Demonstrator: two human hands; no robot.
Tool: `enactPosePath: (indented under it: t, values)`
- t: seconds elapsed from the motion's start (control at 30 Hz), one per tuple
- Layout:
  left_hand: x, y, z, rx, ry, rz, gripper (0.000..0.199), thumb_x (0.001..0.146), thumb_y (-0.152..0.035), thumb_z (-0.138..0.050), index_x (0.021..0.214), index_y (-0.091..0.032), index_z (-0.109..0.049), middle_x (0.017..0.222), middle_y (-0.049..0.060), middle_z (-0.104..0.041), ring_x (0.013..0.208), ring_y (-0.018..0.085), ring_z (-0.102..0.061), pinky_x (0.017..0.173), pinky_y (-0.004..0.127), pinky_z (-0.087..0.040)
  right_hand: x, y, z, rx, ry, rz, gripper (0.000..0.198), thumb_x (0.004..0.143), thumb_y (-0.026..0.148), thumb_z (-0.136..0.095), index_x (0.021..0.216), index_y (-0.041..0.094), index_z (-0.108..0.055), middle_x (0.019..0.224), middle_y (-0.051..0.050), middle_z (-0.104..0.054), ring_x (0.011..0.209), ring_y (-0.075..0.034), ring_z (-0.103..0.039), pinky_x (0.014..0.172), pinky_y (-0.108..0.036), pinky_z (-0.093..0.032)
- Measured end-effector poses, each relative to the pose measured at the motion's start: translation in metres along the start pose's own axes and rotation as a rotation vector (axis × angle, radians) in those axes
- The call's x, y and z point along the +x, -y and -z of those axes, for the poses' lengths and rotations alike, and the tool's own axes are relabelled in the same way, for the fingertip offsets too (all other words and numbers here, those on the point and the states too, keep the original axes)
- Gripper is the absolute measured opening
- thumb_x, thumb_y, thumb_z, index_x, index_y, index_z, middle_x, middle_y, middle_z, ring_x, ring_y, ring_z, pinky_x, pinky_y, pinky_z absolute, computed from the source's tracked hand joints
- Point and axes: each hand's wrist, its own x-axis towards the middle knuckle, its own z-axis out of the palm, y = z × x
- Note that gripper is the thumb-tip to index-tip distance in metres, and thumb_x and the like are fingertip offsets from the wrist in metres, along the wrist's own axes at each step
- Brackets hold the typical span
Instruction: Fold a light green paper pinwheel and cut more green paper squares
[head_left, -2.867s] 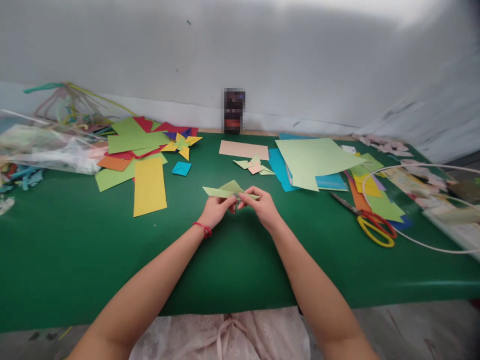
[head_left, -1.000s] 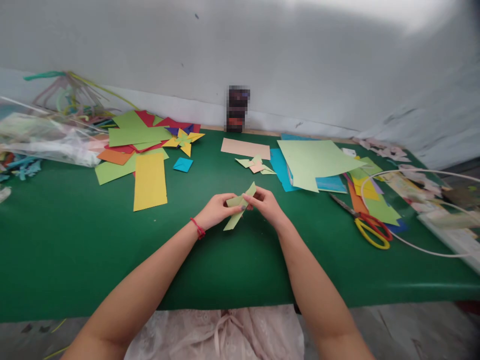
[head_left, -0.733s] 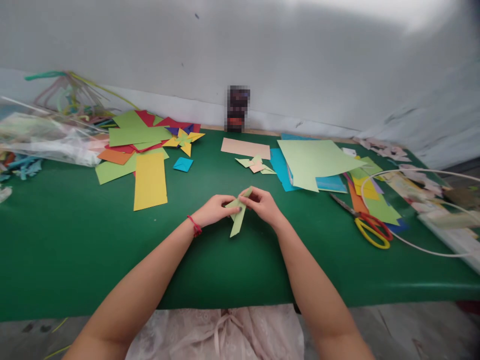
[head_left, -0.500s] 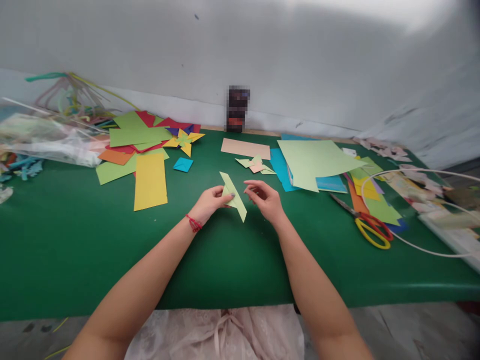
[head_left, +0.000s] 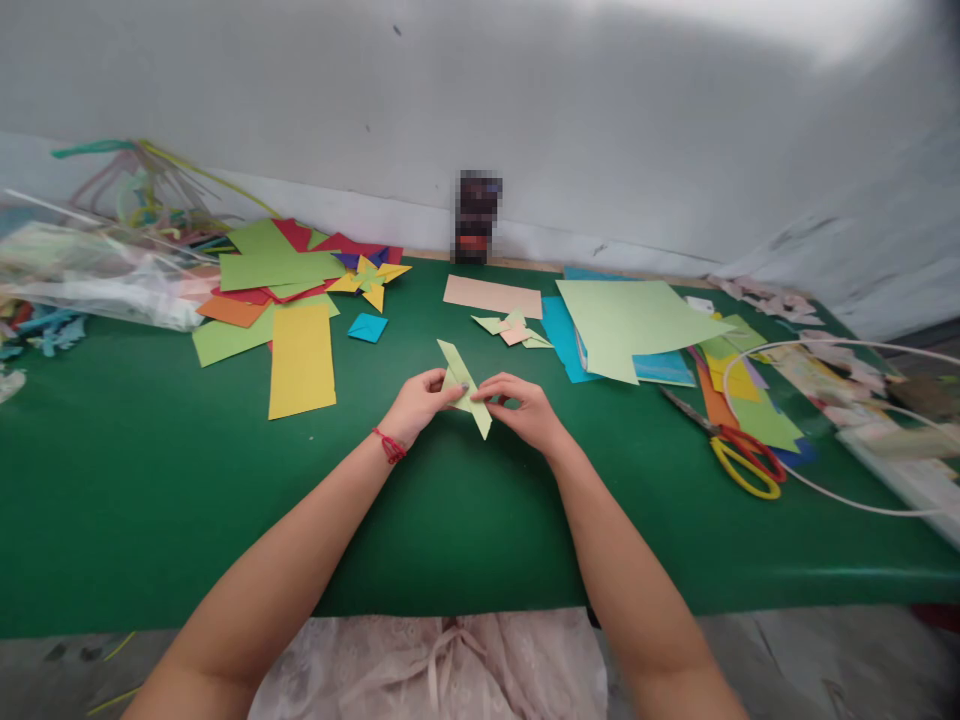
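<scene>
We are holding a folded strip (head_left: 457, 370) of pale green paper at the centre of the frame, between our two hands, and its long axis is slanting steeply from upper left to lower right. From the left hand (head_left: 415, 404) the strip is lying to the right; from the right hand (head_left: 525, 407) it is lying to the left. Both are touching it, but the left is reaching farther over it, so we are counting that one as the nearer. The left hand is pinching the strip near its middle, thumb flat on the upper face and fingers curling out of sight behind. The right hand is pinching the right-hand edge, just below the left thumb, with thumb and forefinger drawn together at the tips and leaving a small gap behind them; its grip on the underside is hidden from us. Our forearms are rising from the lower corners and converging, the left wrist wearing a red cord (head_left: 390, 445) and the right hand bending inward, its fingers pointing left. Both ends of the strip are sticking out uncovered. Green table (head_left: 450, 540) is showing below, a pink-centred fold (head_left: 513, 333) is lying just above and right of the strip, and scissors (head_left: 754, 462) are resting well apart, right of centre.
</scene>
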Motion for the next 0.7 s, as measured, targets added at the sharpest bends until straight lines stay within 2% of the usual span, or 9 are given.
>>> enactPosePath:
  t: [0.27, 0.5, 0.7]
  values:
    - [-0.003, -0.002, -0.005, 0.08, 0.023, -0.012, 0.023, 0.062, -0.031, -0.07, 0.075, -0.013, -0.061, 0.073, 0.002, -0.065, 0.065, 0.013, -0.06, 0.067, 0.029, -0.049, 0.001, 0.001, 0.002, -0.005, -0.045, -0.013, 0.002, 0.074, 0.023, -0.064, 0.073, 0.022, -0.065, 0.082, -0.002, -0.06, 0.073, -0.014, -0.057, 0.063, -0.027, -0.046]
    - [-0.006, 0.002, -0.011, 0.01, -0.027, -0.062, 0.024, 0.064, -0.031, -0.069, 0.078, -0.013, -0.061, 0.079, 0.004, -0.066, 0.073, 0.015, -0.062, 0.075, 0.034, -0.051, 0.002, 0.004, -0.009, 0.075, -0.173, -0.106, 0.01, 0.075, 0.031, -0.062, 0.075, 0.021, -0.062, 0.078, -0.002, -0.059, 0.073, -0.015, -0.057, 0.065, -0.028, -0.047]
    - [-0.007, 0.005, -0.015, -0.014, -0.062, -0.078, 0.023, 0.064, -0.031, -0.069, 0.076, -0.013, -0.061, 0.077, 0.003, -0.065, 0.07, 0.014, -0.061, 0.075, 0.034, -0.051, 0.002, 0.006, -0.015, 0.066, -0.26, -0.183, 0.016, 0.074, 0.035, -0.062, 0.073, 0.02, -0.06, 0.07, 0.0, -0.057, 0.066, -0.014, -0.056, 0.064, -0.028, -0.047]
